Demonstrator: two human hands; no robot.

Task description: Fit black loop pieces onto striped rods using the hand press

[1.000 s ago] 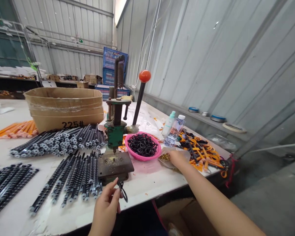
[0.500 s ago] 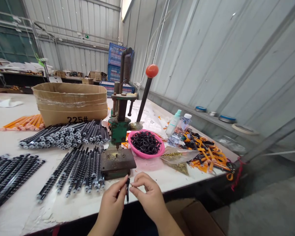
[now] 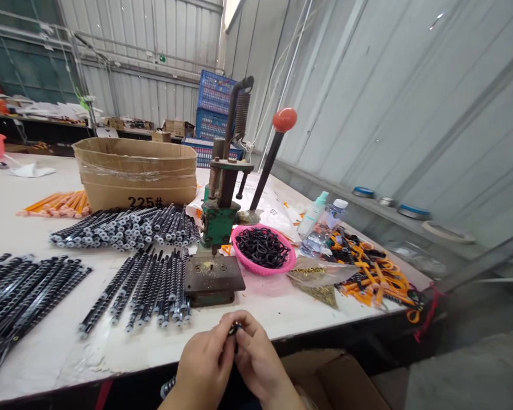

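Peeking between fingers (image 3: 251, 323), black piece (image 3: 235, 328)

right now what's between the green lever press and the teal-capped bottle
A pink plastic basket of black loops, and the white printed bag behind it, in the head view.

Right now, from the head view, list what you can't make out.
All in the head view:
Black piece: full shape, covered by the hands.
Cardboard box: lower inside, hidden by its front wall.
Far-left striped rods: some ends, cut off by the left edge.
Gold-coloured bits in the clear bag: too small to tell their form.
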